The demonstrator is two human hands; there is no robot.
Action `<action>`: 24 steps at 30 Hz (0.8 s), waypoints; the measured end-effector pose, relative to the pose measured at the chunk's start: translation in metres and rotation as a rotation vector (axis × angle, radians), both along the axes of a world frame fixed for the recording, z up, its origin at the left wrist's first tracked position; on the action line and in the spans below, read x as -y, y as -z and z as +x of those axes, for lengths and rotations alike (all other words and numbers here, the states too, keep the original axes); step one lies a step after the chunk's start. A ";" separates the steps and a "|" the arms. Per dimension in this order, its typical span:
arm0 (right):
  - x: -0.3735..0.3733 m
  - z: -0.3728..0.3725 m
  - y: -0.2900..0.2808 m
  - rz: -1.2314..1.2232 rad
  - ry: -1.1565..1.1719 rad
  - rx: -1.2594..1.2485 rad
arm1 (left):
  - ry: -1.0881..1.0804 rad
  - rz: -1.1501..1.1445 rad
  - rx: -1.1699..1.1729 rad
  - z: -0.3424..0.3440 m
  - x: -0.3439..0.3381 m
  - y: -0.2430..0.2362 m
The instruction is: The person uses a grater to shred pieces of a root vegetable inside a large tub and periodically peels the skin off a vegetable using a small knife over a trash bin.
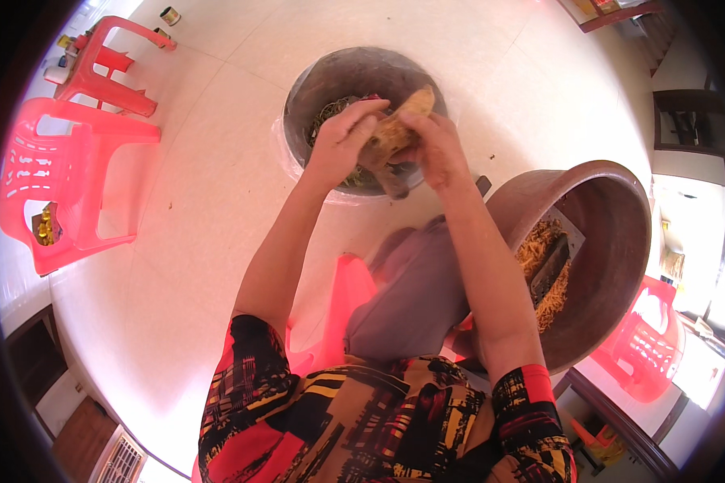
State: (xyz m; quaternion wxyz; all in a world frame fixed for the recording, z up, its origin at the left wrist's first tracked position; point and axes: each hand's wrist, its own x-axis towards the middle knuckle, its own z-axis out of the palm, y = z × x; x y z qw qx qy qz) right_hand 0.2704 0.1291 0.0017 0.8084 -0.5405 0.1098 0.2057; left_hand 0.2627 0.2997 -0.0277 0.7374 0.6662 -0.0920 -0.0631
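Here, a yellow-brown piece [393, 135], perhaps a root, was grasped from opposite sides by the left hand [345, 138] and the right hand [438, 150] above the grey basin [354, 66]; it was judged firm and light, best held around its middle.

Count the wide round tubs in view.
2: the grey tub below the left hand and right hand, and the brown tub at the right. Others could be hidden.
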 end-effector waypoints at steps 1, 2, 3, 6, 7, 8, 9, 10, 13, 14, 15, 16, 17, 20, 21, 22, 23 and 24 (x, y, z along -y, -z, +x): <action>0.001 -0.001 0.001 0.091 0.046 -0.026 | -0.004 -0.155 -0.074 -0.003 -0.002 0.003; 0.004 -0.002 0.001 0.181 0.095 -0.050 | -0.038 -0.218 -0.126 -0.006 -0.002 0.000; 0.006 -0.003 0.002 0.182 0.114 -0.021 | -0.073 -0.280 -0.178 -0.010 -0.002 -0.003; 0.006 -0.005 -0.001 0.203 0.157 0.047 | -0.120 -0.247 -0.221 -0.022 -0.002 -0.010; 0.005 -0.005 -0.003 0.219 0.166 0.061 | -0.125 -0.200 -0.217 -0.024 -0.001 -0.012; 0.005 -0.005 -0.004 0.234 0.173 0.075 | -0.117 -0.193 -0.195 -0.026 0.002 -0.013; 0.005 -0.006 -0.004 0.238 0.168 0.090 | -0.108 -0.186 -0.174 -0.027 0.005 -0.015; 0.004 -0.007 -0.004 0.241 0.163 0.105 | -0.099 -0.180 -0.152 -0.028 0.008 -0.016; 0.001 -0.011 -0.007 0.226 0.166 0.137 | -0.148 -0.128 -0.181 -0.027 0.011 -0.021; 0.001 -0.012 -0.007 0.218 0.167 0.150 | -0.162 -0.129 -0.181 -0.026 0.014 -0.021; 0.001 -0.012 -0.007 0.209 0.165 0.157 | -0.177 -0.129 -0.181 -0.026 0.016 -0.020; 0.002 -0.013 -0.006 0.201 0.164 0.164 | -0.192 -0.130 -0.181 -0.025 0.017 -0.019; 0.001 -0.014 -0.006 0.191 0.166 0.168 | -0.201 -0.136 -0.183 -0.025 0.017 -0.020; -0.002 -0.017 -0.006 0.206 0.180 0.171 | -0.226 -0.108 -0.156 -0.023 0.016 -0.019; -0.002 -0.017 -0.006 0.197 0.182 0.175 | -0.232 -0.067 -0.125 -0.022 0.016 -0.014; -0.001 -0.018 -0.005 0.189 0.183 0.178 | -0.238 -0.027 -0.093 -0.022 0.015 -0.011; -0.001 -0.018 -0.004 0.179 0.186 0.181 | -0.233 -0.008 -0.102 -0.021 0.015 -0.010; -0.001 -0.018 -0.004 0.171 0.190 0.185 | -0.228 0.011 -0.111 -0.020 0.014 -0.009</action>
